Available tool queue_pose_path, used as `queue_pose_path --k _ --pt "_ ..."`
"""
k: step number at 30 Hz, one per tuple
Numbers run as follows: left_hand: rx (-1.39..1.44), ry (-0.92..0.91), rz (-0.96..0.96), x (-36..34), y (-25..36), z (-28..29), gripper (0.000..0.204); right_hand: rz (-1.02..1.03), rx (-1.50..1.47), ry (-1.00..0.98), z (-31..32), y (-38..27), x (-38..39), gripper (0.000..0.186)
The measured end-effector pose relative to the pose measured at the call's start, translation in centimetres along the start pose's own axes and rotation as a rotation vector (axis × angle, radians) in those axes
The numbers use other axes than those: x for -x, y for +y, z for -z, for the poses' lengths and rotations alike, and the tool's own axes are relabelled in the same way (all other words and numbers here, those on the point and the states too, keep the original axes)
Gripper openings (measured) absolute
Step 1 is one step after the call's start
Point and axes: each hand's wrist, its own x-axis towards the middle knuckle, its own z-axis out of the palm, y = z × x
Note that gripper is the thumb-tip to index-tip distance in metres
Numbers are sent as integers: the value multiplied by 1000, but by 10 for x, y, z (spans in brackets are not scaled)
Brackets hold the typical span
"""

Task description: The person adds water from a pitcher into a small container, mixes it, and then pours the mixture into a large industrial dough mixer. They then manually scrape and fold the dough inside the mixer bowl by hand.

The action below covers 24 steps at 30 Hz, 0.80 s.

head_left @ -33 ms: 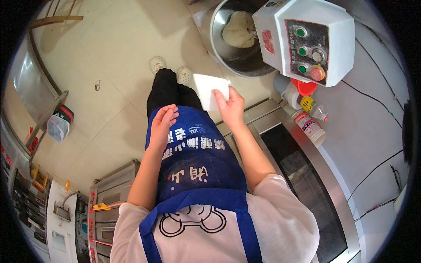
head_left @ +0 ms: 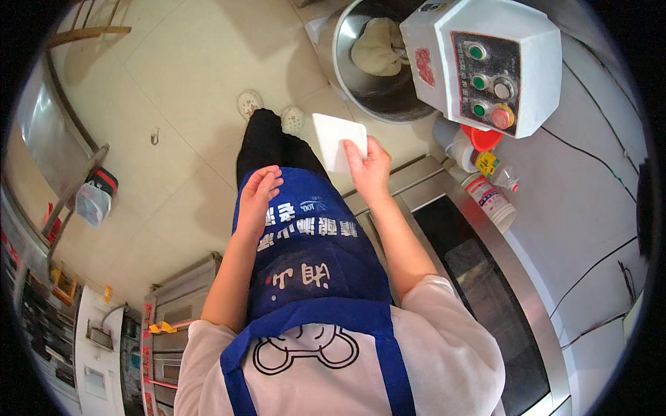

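Note:
My right hand (head_left: pixel 369 166) grips a flat white dough scraper (head_left: pixel 337 142), thumb on its upper face and fingers beneath. The scraper is held up in front of my blue apron (head_left: pixel 312 236), apart from the mixer. My left hand (head_left: pixel 259 196) hovers before the apron, empty, its fingers loosely bent and not closed on anything. Ahead to the right, a pale lump of dough (head_left: pixel 374 48) lies around the hook in the steel mixer bowl (head_left: pixel 340 62). The white mixer head (head_left: pixel 433 41), with green and red buttons, hangs over that bowl.
A glass-fronted steel cabinet (head_left: pixel 479 291) runs along my right side. Buckets (head_left: pixel 489 197) and a clear plastic bottle (head_left: pixel 506 175) stand between it and the mixer. Cables (head_left: pixel 590 277) hang on the right wall. A steel table (head_left: pixel 52 125) is at the far left, above tiled floor (head_left: pixel 180 83).
My right hand and the scraper have shifted slightly to the right. My left hand has stayed almost where it was.

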Motion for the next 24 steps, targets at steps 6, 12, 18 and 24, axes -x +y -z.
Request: queue_pose_path --k 6,12,18,24 --pt "-78 13 -39 -20 26 18 27 137 218 201 15 11 -30 21" --pt "-164 66 -105 -51 53 30 25 269 548 251 6 48 -93 14" --pt "-169 89 -109 -68 23 29 22 265 805 -3 -24 90 -181 29" --pt "-178 117 -132 -89 -21 -1 19 495 1007 120 -75 149 -344 31"
